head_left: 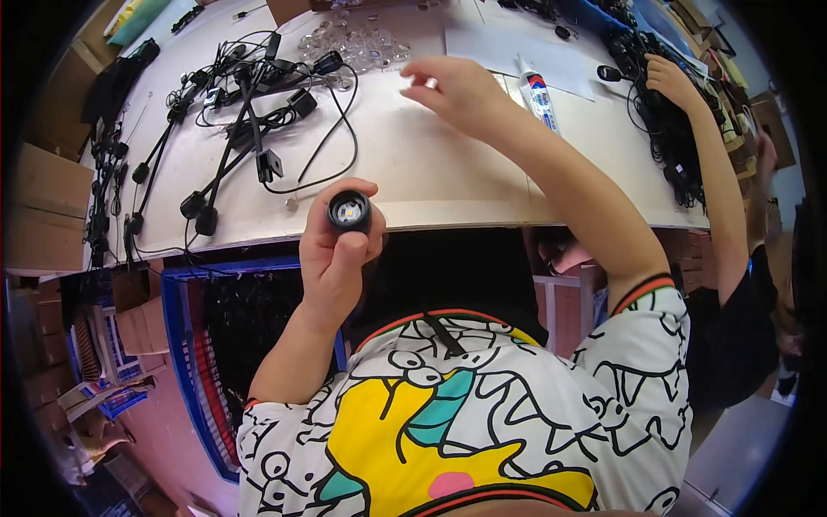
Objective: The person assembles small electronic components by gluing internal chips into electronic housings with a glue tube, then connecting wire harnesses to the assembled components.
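Near the table's front edge, my left hand (334,246) is closed around a short black cylindrical lamp head (349,212). Its round open end faces up and shows a small yellow LED chip on a pale base. My right hand (448,90) reaches over the table beside a pile of clear round lenses (353,41). Thumb and fingers there are curled toward each other in a pinch; whatever sits between them is too small to make out. Right of that hand lies a white glue tube (538,99) with a blue and red label.
Black lamp cables and rods (250,112) lie tangled on the left of the table (448,189). A single small clear lens (291,204) rests near the front edge. On the right, a co-worker's hand (672,82) touches a heap of black cables (668,146). A blue-framed crate (185,345) stands below.
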A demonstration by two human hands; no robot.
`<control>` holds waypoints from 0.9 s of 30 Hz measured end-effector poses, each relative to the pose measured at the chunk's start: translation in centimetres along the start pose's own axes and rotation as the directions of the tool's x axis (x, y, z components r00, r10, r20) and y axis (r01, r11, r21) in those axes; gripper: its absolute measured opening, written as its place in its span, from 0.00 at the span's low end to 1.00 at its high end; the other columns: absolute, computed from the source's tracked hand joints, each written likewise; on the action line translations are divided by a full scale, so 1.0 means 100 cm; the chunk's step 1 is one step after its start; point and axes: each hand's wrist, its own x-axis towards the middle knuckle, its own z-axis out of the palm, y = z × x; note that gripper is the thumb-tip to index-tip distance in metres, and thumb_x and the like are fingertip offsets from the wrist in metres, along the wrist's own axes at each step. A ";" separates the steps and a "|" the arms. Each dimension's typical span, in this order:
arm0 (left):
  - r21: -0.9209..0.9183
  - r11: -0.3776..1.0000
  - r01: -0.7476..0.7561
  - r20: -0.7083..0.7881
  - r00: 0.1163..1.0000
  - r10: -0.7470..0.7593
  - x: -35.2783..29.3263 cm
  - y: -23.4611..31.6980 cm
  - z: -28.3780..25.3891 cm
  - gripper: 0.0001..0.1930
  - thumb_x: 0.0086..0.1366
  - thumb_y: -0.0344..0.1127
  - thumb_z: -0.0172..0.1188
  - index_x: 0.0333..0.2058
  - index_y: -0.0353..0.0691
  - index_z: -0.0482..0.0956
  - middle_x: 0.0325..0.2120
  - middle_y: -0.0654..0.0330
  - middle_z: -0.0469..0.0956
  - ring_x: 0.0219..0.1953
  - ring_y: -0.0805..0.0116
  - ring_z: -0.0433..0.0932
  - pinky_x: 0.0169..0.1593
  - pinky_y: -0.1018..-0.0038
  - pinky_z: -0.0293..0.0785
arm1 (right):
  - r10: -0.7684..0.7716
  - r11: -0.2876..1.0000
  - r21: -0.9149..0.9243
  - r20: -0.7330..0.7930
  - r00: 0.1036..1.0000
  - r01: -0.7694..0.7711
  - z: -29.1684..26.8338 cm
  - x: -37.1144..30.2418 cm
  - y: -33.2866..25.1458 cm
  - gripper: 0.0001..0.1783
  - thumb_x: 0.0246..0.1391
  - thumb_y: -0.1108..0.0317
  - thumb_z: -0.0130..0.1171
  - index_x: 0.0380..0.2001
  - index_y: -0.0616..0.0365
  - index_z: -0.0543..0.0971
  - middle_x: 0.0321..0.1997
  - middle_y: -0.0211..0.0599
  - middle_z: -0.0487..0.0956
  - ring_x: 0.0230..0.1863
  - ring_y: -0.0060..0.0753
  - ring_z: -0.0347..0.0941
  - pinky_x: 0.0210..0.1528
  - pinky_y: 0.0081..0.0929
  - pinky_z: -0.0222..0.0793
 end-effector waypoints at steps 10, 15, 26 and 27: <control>0.055 0.998 -0.032 0.046 0.999 0.029 -0.007 0.001 -0.017 0.30 0.60 0.49 0.49 0.51 0.30 0.57 0.20 0.66 0.64 0.22 0.81 0.59 0.25 0.86 0.53 | 0.118 0.967 -0.241 0.129 0.985 -0.084 0.022 0.043 0.007 0.13 0.45 0.56 0.55 0.29 0.53 0.76 0.30 0.37 0.76 0.33 0.39 0.71 0.34 0.31 0.66; 0.102 0.993 0.062 0.081 0.994 -0.070 -0.003 -0.004 -0.015 0.27 0.63 0.44 0.44 0.54 0.31 0.54 0.20 0.66 0.63 0.22 0.82 0.58 0.26 0.87 0.52 | 0.095 0.986 -0.149 0.148 0.984 -0.073 0.012 0.009 0.008 0.15 0.43 0.55 0.57 0.31 0.52 0.77 0.27 0.38 0.76 0.29 0.37 0.71 0.33 0.29 0.66; 0.032 0.988 0.152 0.083 0.985 -0.154 -0.002 -0.023 -0.003 0.17 0.60 0.39 0.53 0.43 0.34 0.68 0.21 0.67 0.67 0.22 0.82 0.61 0.27 0.87 0.59 | -0.154 0.864 0.503 0.322 0.934 -0.031 -0.049 -0.039 -0.069 0.08 0.40 0.75 0.62 0.29 0.61 0.78 0.25 0.25 0.74 0.26 0.11 0.65 0.24 0.09 0.56; 0.015 0.987 0.159 0.082 0.984 -0.160 0.000 -0.024 -0.001 0.17 0.59 0.39 0.54 0.42 0.34 0.69 0.22 0.68 0.68 0.23 0.82 0.62 0.28 0.87 0.60 | -0.169 0.881 0.473 0.351 0.921 -0.018 -0.052 -0.043 -0.072 0.10 0.39 0.75 0.63 0.29 0.60 0.79 0.25 0.27 0.74 0.24 0.13 0.64 0.22 0.12 0.54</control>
